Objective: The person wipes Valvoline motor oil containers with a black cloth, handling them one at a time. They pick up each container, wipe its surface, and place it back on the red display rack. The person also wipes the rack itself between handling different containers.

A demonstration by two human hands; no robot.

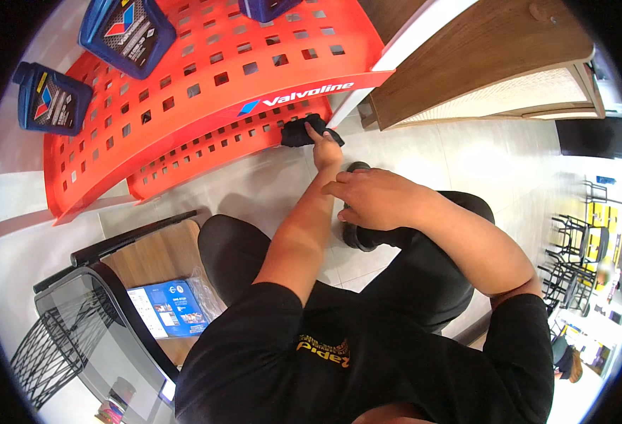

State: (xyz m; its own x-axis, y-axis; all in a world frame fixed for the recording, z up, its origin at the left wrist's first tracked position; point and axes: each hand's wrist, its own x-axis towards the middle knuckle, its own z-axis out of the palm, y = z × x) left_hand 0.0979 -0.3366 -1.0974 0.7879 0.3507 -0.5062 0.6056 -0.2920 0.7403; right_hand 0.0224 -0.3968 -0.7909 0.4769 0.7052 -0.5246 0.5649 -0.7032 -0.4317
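Observation:
My left hand [327, 151] is closed on a black cloth [297, 133], reaching forward to the right end of the lower shelf tier [215, 150]. The cloth lies against the edge of that red perforated shelf. My right hand [381, 200] hangs over my right knee, close to my left forearm. Its fingers are loosely bent and apart, with nothing visible in them. Above the cloth is the red upper shelf [205, 109], with a printed front lip.
Blue oil bottles [128, 35] stand on the upper shelf. A wooden cabinet [480, 63] is at the right. At lower left, a blue-and-white printed sheet [173, 309] and clear plastic lie on a wooden surface beside a black mesh basket [49, 346]. Black chairs [569, 240] stand far right.

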